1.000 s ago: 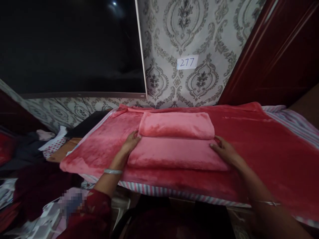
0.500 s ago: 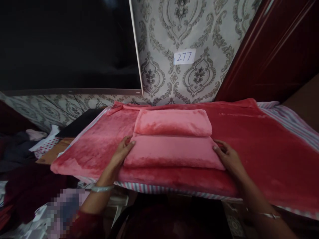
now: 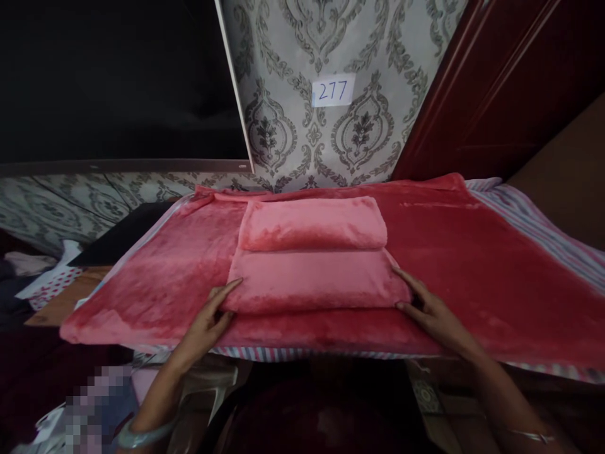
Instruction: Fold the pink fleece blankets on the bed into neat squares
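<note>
Can count two bare hands, a left hand [image 3: 208, 320] and a right hand [image 3: 432, 313], one at each side of one folded plush cloth [image 3: 314, 274]. Can also count one large red blanket [image 3: 472, 271] beneath, one striped sheet [image 3: 524, 217] under that, one paper label [image 3: 333, 90] marked 277 on the patterned wallpaper [image 3: 316, 34], one dark screen [image 3: 113, 82], and two bracelets: a thick, pale bracelet [image 3: 144, 435] at the left wrist, a thin, silvery bracelet [image 3: 534, 436] at the right.

Looks soft and thick, the folded cloth: light pink on top, deeper red along the shaded folds. Shows two tiers, a shorter padded fold at the back and a wider, flatter section in front with a rounded edge. Lies on the red blanket, near the front edge, between the hands.

Touching the left front corner with the left fingers [image 3: 231, 287], parted and unclenched; touching the right side with the right fingers [image 3: 401, 272], likewise spread, thumb at the front corner.

Can make out a white, red-dotted item [image 3: 54, 284] at far left; cannot tell whether bag or cloth.
</note>
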Demonstrator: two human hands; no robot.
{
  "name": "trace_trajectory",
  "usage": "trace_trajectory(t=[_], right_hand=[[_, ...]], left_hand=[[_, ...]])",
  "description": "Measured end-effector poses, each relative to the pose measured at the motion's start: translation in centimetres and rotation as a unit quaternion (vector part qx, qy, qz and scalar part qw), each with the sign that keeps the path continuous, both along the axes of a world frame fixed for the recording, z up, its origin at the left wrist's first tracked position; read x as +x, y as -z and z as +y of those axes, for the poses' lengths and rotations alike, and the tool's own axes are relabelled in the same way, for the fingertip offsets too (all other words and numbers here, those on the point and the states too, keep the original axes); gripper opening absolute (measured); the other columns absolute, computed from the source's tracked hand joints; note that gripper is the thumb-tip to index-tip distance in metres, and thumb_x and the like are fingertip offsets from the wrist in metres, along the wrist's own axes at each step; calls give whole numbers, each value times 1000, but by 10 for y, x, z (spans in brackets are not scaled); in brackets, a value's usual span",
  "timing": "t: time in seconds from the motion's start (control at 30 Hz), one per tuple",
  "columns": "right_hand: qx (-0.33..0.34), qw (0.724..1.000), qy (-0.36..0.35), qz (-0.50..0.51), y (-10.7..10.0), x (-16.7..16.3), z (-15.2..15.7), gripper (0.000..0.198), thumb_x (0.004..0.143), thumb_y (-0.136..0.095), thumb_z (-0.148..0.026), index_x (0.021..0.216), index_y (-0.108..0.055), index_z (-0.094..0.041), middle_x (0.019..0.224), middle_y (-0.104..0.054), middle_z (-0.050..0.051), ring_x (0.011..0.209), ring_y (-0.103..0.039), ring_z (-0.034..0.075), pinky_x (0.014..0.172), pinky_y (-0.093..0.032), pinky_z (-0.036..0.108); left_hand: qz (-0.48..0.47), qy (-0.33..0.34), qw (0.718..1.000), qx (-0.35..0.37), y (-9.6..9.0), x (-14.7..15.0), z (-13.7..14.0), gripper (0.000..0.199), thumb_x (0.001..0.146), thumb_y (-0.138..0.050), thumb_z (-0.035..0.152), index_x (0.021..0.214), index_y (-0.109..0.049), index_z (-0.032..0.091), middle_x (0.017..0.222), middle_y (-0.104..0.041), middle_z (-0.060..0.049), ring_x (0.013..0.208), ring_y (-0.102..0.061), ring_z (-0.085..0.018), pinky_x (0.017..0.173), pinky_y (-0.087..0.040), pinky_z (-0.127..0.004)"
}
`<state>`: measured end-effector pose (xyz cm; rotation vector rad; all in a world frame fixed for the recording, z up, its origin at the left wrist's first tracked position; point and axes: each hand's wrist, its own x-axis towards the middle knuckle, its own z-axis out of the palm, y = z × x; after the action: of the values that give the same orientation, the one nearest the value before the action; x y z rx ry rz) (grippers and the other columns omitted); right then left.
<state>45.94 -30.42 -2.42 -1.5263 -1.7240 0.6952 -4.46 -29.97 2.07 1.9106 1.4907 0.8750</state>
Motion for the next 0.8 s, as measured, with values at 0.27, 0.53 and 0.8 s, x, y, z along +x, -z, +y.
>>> trace_trajectory(t=[0.27, 0.53, 0.8], right_hand=[[3, 1000, 21, 2, -15, 10, -1, 65, 83, -64, -61, 139, -61, -28, 144, -60, 9, 132, -55, 34, 111, -44, 46], [72, 995, 48, -47, -10, 12, -9, 53, 89, -55, -64, 121, -73, -25, 118, -73, 11, 108, -66, 30, 97, -52, 45], [238, 949, -66, -197, -47, -76, 31, 48, 105, -38, -43, 144, -57, -22, 145, -58, 11, 136, -51, 27, 114, -42, 50]], left_hand=[[2, -8, 1000, 1, -16, -11, 7, 43, 81, -62, 51, 114, -72, 25, 124, -71, -9, 123, -61, -28, 113, -42, -41], [54, -11, 997, 59, -6, -25, 3, 29, 86, -58, 44, 100, -75, 25, 105, -75, -7, 105, -67, -26, 101, -51, -40], [218, 124, 942, 225, -38, 75, 40, 44, 102, -37, 35, 137, -61, 20, 140, -64, -10, 131, -57, -24, 112, -45, -45]])
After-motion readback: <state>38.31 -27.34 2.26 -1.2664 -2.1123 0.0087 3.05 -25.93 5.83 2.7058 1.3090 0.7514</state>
